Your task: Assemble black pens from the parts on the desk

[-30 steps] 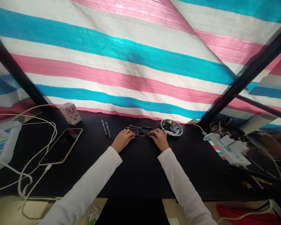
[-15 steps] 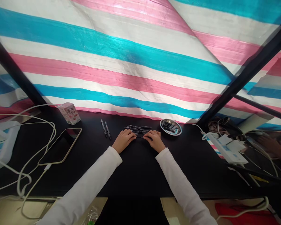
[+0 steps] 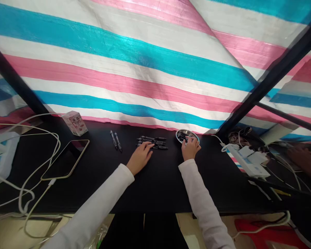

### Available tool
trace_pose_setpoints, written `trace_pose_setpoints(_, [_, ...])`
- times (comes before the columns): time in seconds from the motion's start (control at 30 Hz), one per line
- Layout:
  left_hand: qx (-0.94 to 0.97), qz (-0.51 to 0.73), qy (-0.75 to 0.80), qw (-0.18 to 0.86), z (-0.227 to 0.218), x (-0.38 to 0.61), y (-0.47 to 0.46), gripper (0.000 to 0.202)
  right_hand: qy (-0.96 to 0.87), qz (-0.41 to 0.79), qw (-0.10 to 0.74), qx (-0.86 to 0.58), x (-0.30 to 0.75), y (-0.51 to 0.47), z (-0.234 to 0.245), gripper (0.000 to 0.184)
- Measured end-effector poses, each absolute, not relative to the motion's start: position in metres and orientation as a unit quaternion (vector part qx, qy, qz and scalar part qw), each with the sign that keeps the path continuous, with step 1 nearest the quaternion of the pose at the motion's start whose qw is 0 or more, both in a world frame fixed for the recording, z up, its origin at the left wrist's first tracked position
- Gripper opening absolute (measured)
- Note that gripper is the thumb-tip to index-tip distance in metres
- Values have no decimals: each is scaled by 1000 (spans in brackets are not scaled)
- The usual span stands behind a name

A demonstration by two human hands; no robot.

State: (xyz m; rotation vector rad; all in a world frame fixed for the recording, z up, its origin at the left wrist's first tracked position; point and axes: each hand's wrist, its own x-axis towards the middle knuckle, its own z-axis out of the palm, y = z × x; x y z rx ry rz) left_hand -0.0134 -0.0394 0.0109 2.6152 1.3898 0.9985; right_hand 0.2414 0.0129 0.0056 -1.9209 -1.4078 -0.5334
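My left hand [image 3: 140, 159] rests on the black table with its fingers stretched out and apart. Its fingertips touch the near edge of a group of dark pens [image 3: 159, 147] lying side by side, roughly crosswise to me. My right hand [image 3: 190, 149] is over the near rim of a round metal bowl [image 3: 179, 131], thumb and fingers apart and reaching down inside. Several black pens [image 3: 181, 137] lie in the bowl, partly covered by the fingers. To the left, two grey-and-black pens [image 3: 116, 141] lie side by side, pointing away from me.
A phone [image 3: 66, 159] with a charging cable and a small pink box [image 3: 75, 123] are on the left. White cables loop beside a white device [image 3: 2, 155]. A power strip [image 3: 248, 162] stands on the right. A striped sheet [image 3: 145, 86] hangs behind the table [image 3: 155, 190].
My right hand has left the group of pens and moved right to the bowl. My left hand stays by the pens, which are now less covered. The view has shifted slightly.
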Motion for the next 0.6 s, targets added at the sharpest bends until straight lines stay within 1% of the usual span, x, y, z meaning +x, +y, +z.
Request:
trace_pose_setpoints(0.1, [851, 272, 449, 0, 6, 8, -88, 49, -561, -200, 373, -711, 232, 12, 7, 29])
trace_pose_setpoints(0.23, [879, 212, 425, 43, -9, 55, -167, 55, -594, -185, 415, -664, 221, 5, 15, 28])
trace_pose_setpoints(0.27, [897, 210, 384, 67, -14, 69, -186, 56, -606, -180, 419, -652, 221, 3, 17, 28])
trace_pose_setpoints(0.33, [946, 211, 208, 134, -23, 97, -218, 59, -634, -171, 417, -628, 224, -2, 23, 27])
trace_pose_setpoints(0.37, [951, 214, 151, 165, -26, 108, -229, 60, -650, -167, 412, -616, 227, -5, 26, 26])
trace_pose_setpoints(0.43, [941, 213, 143, 222, -27, 119, -239, 58, -683, -157, 398, -592, 236, -10, 32, 26])
trace_pose_setpoints(0.5, [927, 220, 148, 264, -17, 115, -233, 55, -711, -146, 378, -574, 244, -16, 37, 26])
trace_pose_setpoints(0.57, [902, 245, 224, 275, -2, 98, -215, 52, -730, -135, 356, -567, 249, -21, 42, 26])
trace_pose_setpoints(0.6, [876, 269, 300, 265, 5, 88, -204, 51, -736, -129, 347, -567, 250, -23, 43, 26])
